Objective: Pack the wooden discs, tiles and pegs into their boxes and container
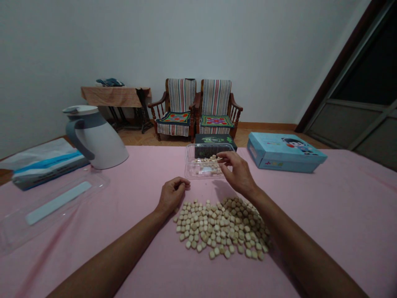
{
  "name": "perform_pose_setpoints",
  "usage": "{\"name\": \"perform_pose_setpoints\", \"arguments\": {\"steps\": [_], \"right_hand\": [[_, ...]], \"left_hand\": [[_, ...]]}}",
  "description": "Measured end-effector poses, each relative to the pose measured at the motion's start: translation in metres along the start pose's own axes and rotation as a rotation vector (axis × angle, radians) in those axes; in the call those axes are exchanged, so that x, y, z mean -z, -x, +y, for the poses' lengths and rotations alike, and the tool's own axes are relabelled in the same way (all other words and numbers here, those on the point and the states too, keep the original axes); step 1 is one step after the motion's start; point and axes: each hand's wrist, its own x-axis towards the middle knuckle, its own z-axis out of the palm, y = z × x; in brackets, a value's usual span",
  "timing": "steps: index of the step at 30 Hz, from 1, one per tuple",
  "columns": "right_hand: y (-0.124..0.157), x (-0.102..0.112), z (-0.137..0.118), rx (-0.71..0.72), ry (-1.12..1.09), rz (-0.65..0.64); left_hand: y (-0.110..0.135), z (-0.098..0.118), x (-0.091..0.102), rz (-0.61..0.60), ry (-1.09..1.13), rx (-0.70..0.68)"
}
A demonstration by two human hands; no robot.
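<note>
A heap of small pale seeds (221, 226) lies on the pink tablecloth (325, 215) in front of me. Beyond it stands a clear plastic box (194, 164) with some of the same seeds inside. My right hand (236, 170) hovers over the box's right side, fingers pinched together above the seeds; what they hold is too small to make out. My left hand (172, 194) rests on the cloth at the heap's upper left edge, fingers curled loosely closed.
A white jug (93, 138) stands at the left, a clear lid (52, 203) and a blue-white packet (43, 163) near it. A blue box (283, 152) lies at the right, a dark box (215, 140) behind the clear one. Two striped chairs (195, 109) stand by the wall.
</note>
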Motion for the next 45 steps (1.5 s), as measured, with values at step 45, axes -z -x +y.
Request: {"name": "perform_pose_setpoints", "arguments": {"steps": [45], "right_hand": [[0.003,-0.010,0.009,-0.037,-0.059,-0.090]], "left_hand": [[0.000,0.000,-0.001,0.003,-0.012,-0.005]]}}
